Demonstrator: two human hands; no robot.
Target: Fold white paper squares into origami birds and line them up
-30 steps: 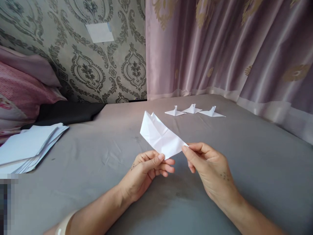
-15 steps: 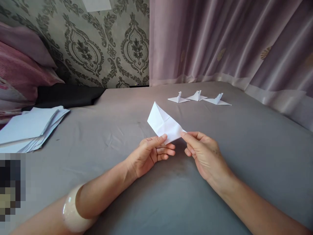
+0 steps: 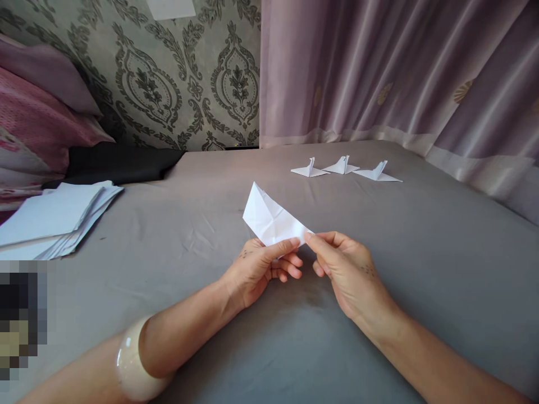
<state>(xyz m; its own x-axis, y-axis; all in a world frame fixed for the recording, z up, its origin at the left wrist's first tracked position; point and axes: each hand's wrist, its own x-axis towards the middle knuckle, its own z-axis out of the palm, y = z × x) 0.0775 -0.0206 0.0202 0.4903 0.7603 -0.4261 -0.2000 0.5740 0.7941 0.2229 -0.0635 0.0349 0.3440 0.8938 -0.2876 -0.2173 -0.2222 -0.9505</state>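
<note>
A folded piece of white paper (image 3: 272, 216) is held up in front of me, its pointed end tilted up to the left and creases showing across it. My left hand (image 3: 265, 266) grips its lower edge, thumb on top and fingers underneath. With thumb and forefinger, my right hand (image 3: 343, 264) pinches the paper's narrow right tip. The two hands are close together but apart. Past them, three folded white paper figures (image 3: 310, 169) with upright points stand in a row on the grey sheet (image 3: 202, 336).
At the left lies a stack of white paper sheets (image 3: 50, 216), with a black cloth-like item (image 3: 122, 164) behind it. Pink fabric (image 3: 46, 106) is piled at the far left. A mauve curtain (image 3: 357, 73) hangs along the back right, beside a patterned wall (image 3: 189, 73).
My left thumb has slid right along the paper, nearer to the right hand's pinch. The paper has shifted a little left and down, its upper point leaning further left.
</note>
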